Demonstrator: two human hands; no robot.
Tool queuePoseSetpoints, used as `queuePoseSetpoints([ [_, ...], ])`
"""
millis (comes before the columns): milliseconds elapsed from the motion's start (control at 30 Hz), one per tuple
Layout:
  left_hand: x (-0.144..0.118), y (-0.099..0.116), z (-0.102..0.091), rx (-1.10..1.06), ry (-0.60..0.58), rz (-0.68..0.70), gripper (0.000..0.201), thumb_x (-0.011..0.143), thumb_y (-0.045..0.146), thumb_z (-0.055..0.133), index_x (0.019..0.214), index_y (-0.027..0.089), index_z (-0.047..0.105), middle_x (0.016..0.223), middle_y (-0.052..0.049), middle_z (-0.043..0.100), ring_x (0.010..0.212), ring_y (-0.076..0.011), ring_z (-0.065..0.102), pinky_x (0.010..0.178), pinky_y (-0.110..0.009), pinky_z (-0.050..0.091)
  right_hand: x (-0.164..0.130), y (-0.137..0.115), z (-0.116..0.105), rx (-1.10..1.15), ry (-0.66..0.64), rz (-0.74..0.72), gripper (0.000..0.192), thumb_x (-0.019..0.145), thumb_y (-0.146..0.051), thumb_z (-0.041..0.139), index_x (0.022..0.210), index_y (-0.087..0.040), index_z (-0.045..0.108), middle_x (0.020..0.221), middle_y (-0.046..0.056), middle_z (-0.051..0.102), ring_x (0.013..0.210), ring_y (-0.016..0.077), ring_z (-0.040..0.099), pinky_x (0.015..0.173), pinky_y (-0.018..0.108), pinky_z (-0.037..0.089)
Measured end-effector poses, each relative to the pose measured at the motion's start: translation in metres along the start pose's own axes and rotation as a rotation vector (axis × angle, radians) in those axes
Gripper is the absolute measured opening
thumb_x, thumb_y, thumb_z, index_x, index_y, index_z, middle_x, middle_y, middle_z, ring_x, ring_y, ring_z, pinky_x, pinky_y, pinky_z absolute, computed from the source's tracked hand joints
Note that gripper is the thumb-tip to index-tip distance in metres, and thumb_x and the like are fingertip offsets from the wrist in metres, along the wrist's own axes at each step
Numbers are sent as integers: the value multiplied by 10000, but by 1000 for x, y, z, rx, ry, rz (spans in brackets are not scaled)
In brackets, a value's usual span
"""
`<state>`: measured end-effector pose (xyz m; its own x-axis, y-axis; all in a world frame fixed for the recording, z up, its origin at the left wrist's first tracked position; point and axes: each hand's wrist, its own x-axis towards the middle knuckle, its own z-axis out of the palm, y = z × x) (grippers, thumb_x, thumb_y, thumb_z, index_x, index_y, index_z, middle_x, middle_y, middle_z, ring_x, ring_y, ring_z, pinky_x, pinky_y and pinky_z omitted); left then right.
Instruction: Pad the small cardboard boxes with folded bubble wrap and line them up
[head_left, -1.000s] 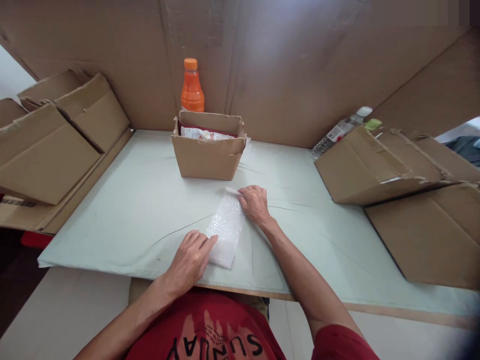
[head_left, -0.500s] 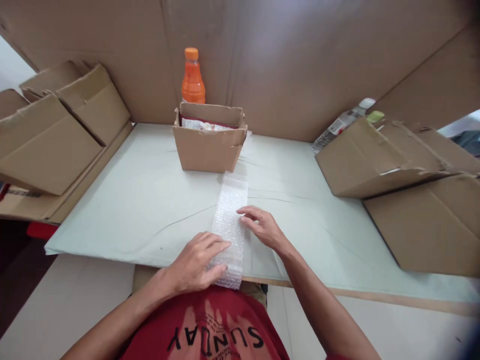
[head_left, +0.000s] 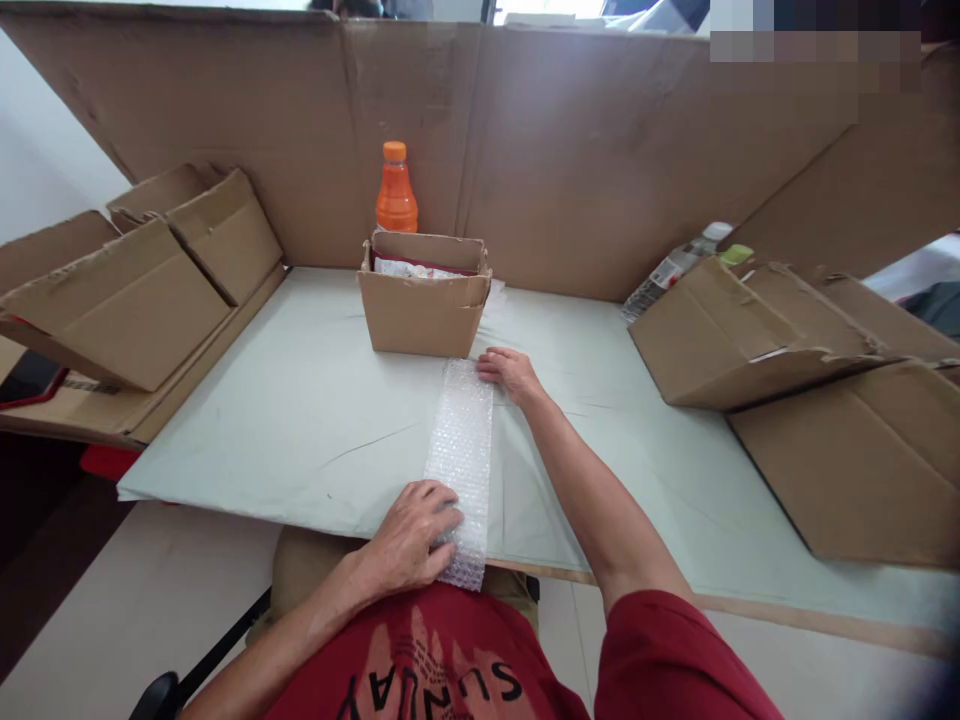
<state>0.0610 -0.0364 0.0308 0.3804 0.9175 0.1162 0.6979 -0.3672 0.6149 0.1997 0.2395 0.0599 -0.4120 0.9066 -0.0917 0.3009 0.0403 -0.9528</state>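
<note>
The left hand [head_left: 411, 535] lies flat, fingers spread, pressing the near end of one bubble wrap strip [head_left: 460, 462] at the surface [head_left: 300, 420] edge. The right hand [head_left: 508, 368], fingers loosely extended, rests on the strip's far corner at 12 o'clock. The strip lies flat, long axis from 6 to 12 o'clock, far end just short of one small open cardboard box [head_left: 424, 312]. One orange bottle [head_left: 396, 190] stands behind the box.

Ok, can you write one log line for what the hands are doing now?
left hand presses near end of bubble wrap | right hand at its far end by small box | wrap flat on table
</note>
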Motion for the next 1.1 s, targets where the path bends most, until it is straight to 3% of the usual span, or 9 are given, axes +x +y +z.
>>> queuePoseSetpoints([
  [133,3,-10,-7,-159,3,-8,359,820,146,600,1171,176,668,1250,-106,666,1204,-264,552,1073,-453,415,-71,14,-13,-105,150,-154,269,880,-276,572,1084,-155,700,1174,112,723,1104,245,667,1002,442,526],
  [200,4,-17,-13,-272,-8,-32,373,833,148,559,1192,168,661,1229,-107,680,1185,-255,571,1075,-450,420,-135,27,-14,-214,90,-263,304,822,-211,630,1114,-210,718,1214,83,720,1150,260,651,1045,473,496],
  [300,7,-25,-22,-469,-35,-140,394,871,172,505,1243,167,636,1222,-108,688,1169,-236,598,1051,-424,450,-227,41,-1,-613,-123,-604,497,843,-104,538,1319,-220,627,1378,101,641,1293,272,566,1055,489,472],
  [400,10,-28,-26,-598,-53,-231,431,904,204,480,1319,159,588,1215,-111,694,1154,-225,617,1017,-399,471,-277,50,25,-868,-170,-678,561,841,-50,501,1381,-188,568,1457,144,570,1369,301,491,1003,484,484],
  [500,11,-27,-27,-644,-48,-261,452,899,206,488,1339,153,575,1195,-110,704,1130,-219,626,1006,-386,467,-278,55,49,-900,-36,-719,492,855,-33,492,1305,-188,615,1396,159,613,1350,310,507,989,488,470],
  [600,4,-29,-29,-745,-21,-293,479,882,210,507,1354,153,563,1239,-122,697,1118,-224,632,1002,-385,464,-261,52,63,-689,88,-755,356,910,-69,492,1178,-230,661,1179,91,730,1176,255,629,936,436,491],
  [767,-20,-33,-30,-881,193,-330,693,826,167,488,1510,179,376,1313,-124,675,1216,-218,605,1087,-394,412,-236,45,69,-442,263,-431,214,989,-276,525,1128,-252,686,1002,60,749,945,223,674,830,372,540],
  [900,-15,-26,-17,-553,255,-338,739,827,209,547,1532,161,329,1177,-101,683,1091,-203,629,1005,-367,471,-216,53,71,-557,336,-371,321,982,-319,517,1260,-212,634,1070,101,731,958,254,652,868,422,524],
  [1100,15,-21,0,17,287,-360,644,847,180,544,1478,146,416,851,-31,659,826,-216,615,830,-364,518,-229,52,64,-757,396,-561,520,957,-287,563,1457,-231,434,1317,149,620,1223,305,567,994,485,444],
])
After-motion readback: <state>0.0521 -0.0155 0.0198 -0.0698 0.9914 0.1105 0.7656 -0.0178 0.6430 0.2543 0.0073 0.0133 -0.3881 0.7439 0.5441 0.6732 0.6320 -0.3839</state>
